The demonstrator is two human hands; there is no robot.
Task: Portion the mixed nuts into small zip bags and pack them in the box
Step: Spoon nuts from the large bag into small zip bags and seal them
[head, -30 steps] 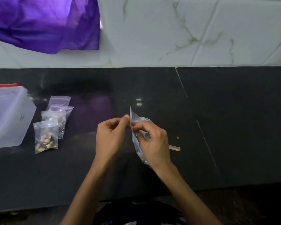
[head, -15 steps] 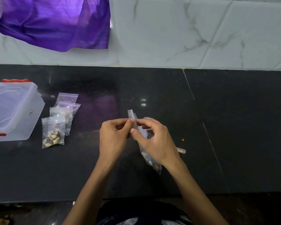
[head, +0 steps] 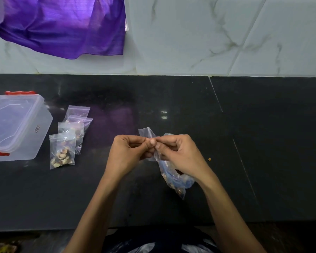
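Head view: at centre, the left hand (head: 126, 154) and right hand (head: 179, 154) meet, fingers (head: 152, 142) curled, pinching the top of a small zip bag (head: 169, 175) of nuts above the dark surface (head: 263, 143). At nine o'clock lie filled bags (head: 62, 152) just beside the lidded plastic box (head: 16, 125).

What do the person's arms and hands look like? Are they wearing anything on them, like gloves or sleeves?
No gloves and no sleeves in sight. The left hand and right hand are both bare, and both forearms are bare right down to the bottom of the picture. I can't see any rings, watch or bracelet. The fingernails look short and plain.
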